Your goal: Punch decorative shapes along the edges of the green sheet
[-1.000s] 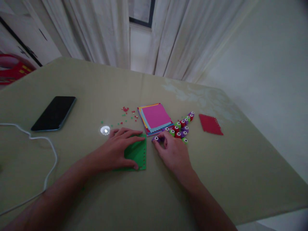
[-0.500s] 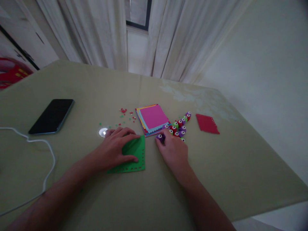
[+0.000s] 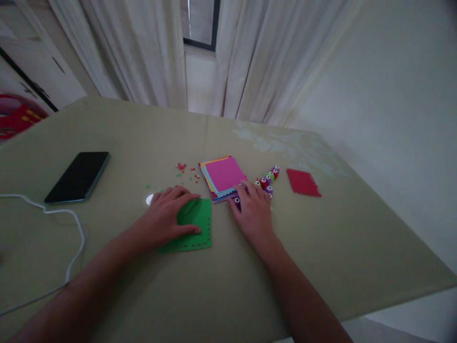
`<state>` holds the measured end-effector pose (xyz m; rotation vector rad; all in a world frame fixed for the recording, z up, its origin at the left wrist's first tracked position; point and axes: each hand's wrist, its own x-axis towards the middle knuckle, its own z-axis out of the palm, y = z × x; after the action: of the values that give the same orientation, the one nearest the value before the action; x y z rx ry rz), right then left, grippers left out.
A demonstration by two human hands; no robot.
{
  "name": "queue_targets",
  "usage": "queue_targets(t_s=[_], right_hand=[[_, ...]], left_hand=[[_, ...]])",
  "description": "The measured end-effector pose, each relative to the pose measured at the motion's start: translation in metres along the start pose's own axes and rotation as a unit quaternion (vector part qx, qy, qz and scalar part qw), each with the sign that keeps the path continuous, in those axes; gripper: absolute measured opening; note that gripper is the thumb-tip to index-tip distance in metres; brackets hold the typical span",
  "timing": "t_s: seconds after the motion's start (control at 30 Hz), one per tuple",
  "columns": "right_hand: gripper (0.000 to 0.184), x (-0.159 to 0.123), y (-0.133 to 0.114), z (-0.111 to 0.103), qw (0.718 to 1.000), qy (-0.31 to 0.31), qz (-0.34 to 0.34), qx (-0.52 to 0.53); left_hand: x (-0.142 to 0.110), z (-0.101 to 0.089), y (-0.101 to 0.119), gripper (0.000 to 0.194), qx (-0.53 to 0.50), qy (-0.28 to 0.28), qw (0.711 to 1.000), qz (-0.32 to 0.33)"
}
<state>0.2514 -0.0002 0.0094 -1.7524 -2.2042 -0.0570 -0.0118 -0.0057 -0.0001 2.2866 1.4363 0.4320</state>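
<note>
My left hand (image 3: 167,214) lies with fingers spread on a green square sheet (image 3: 195,216), thumb and index finger apart. Small holes run along the sheet's right and near edges. Over a cluster of small round pieces with eye markings (image 3: 271,176), in purple, red and green, rests my right hand (image 3: 253,209). Its fingers are apart and hide part of the cluster. One purple eye piece (image 3: 237,202) shows between the thumb and index finger. Those fingertips reach the near edge of a stack of coloured square sheets (image 3: 224,174), pink on top.
A red sheet with a notched edge (image 3: 303,182) lies to the right. Tiny red and green scraps (image 3: 182,167) are scattered left of the stack. Farther left are a black phone (image 3: 78,176) and a white cable (image 3: 73,214). Curtains (image 3: 143,52) hang behind the table.
My right hand has loosened from a pinch at the purple piece and spread forward over the cluster. That piece now sits nearer the stack. My left hand stays on the green sheet.
</note>
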Motion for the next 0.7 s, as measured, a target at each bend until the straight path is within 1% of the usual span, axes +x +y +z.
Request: queue_targets(t_s=[0.13,0.2,0.27,0.33,0.4,0.43,0.47,0.5,0.57,0.6,0.63,0.7], right_hand=[[0.020,0.002,0.007,0.002,0.999,-0.022,0.021,-0.022],[0.020,0.002,0.010,0.002,0.999,-0.020,0.030,-0.025],[0.021,0.003,0.012,0.001,0.999,-0.006,0.036,-0.014],[0.022,0.003,0.011,-0.002,0.998,0.027,0.038,0.032],[0.022,0.001,0.005,-0.007,0.989,0.050,0.025,0.135],[0.024,0.000,0.001,-0.010,0.977,0.042,0.015,0.207],[0.029,-0.001,-0.004,-0.012,0.958,0.020,0.006,0.286],[0.034,-0.003,-0.009,-0.014,0.932,-0.013,0.000,0.363],[0.034,-0.007,-0.019,-0.015,0.874,-0.071,0.003,0.481],[0.031,-0.008,-0.022,-0.015,0.854,-0.086,0.010,0.513],[0.028,-0.009,-0.024,-0.013,0.842,-0.092,0.019,0.531],[0.025,-0.010,-0.026,-0.010,0.833,-0.093,0.040,0.544]], left_hand=[[0.001,-0.003,0.001,0.071,-0.048,-0.010,0.999,-0.001],[0.001,-0.002,0.002,0.069,-0.081,-0.011,0.997,0.000],[0.001,-0.001,0.003,0.062,-0.124,-0.016,0.992,-0.003],[0.002,0.000,0.004,0.054,-0.172,-0.013,0.985,-0.015],[0.003,-0.001,0.007,0.048,-0.220,0.003,0.975,-0.028],[0.003,-0.003,0.009,0.046,-0.247,0.014,0.968,-0.034],[0.003,-0.004,0.012,0.045,-0.275,0.028,0.960,-0.040],[0.003,-0.006,0.016,0.044,-0.303,0.042,0.951,-0.047],[0.001,-0.010,0.023,0.043,-0.359,0.063,0.929,-0.066],[0.000,-0.011,0.026,0.043,-0.386,0.071,0.917,-0.077],[-0.001,-0.013,0.028,0.045,-0.412,0.076,0.904,-0.088],[-0.003,-0.014,0.032,0.049,-0.464,0.082,0.875,-0.108]])
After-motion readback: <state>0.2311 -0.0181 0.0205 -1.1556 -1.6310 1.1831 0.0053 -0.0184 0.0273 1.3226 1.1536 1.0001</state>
